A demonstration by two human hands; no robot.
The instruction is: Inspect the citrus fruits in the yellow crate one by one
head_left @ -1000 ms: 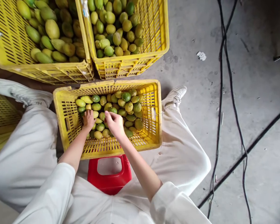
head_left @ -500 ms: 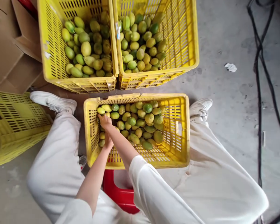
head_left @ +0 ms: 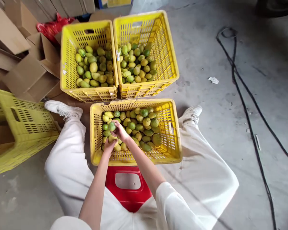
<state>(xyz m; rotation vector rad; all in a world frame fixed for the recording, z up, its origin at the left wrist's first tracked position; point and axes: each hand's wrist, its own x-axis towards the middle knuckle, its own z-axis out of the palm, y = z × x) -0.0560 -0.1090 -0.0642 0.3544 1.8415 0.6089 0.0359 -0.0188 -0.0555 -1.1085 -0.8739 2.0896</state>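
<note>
Between my knees stands a yellow plastic crate (head_left: 172, 150) holding several green and yellow lemons (head_left: 144, 123). My right hand (head_left: 121, 131) is closed round a green lemon (head_left: 111, 126) lifted just above the pile at the crate's left side. Just below it, my left hand (head_left: 109, 145) is curled over a yellowish lemon (head_left: 112, 138) in the near left corner. Both arms reach in from the bottom of the view.
Two more yellow crates of lemons stand side by side beyond, the left crate (head_left: 69, 80) and the right crate (head_left: 170, 67). An empty yellow crate (head_left: 19, 127) lies tilted at the left. Cardboard boxes (head_left: 16, 64) pile at top left. I sit on a red stool (head_left: 128, 191). Black cables (head_left: 247, 108) cross the concrete floor.
The view has tilted up and back, showing more floor and boxes. My right hand has drawn back from the crate's far left corner holding a green lemon; my left hand stays low in the near corner.
</note>
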